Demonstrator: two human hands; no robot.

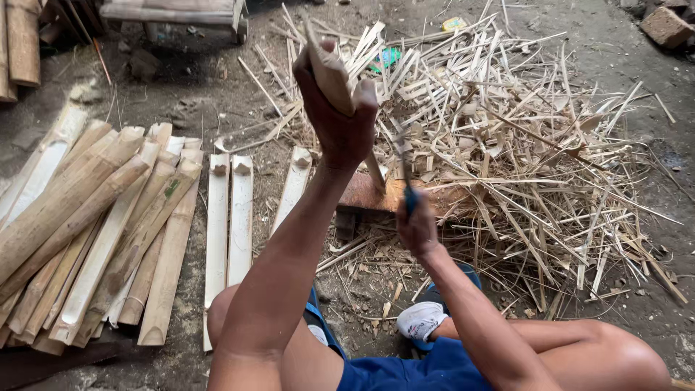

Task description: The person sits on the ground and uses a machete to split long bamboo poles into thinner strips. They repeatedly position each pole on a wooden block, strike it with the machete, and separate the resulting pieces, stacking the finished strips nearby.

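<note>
Both hands are closed: our left hand [339, 119] grips a bamboo slat [334, 76] upright over the wooden block [376, 194] on the dirt floor [217, 94], and our right hand [416, 228] holds a blue-handled knife [407, 170] just beside it. Split bamboo halves [108, 217] lie to the left, and thin strips [521, 145] are piled behind.

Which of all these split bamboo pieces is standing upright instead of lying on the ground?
The bamboo slat gripped in the left hand, its foot on the wooden block. The other split pieces lie flat.
</note>
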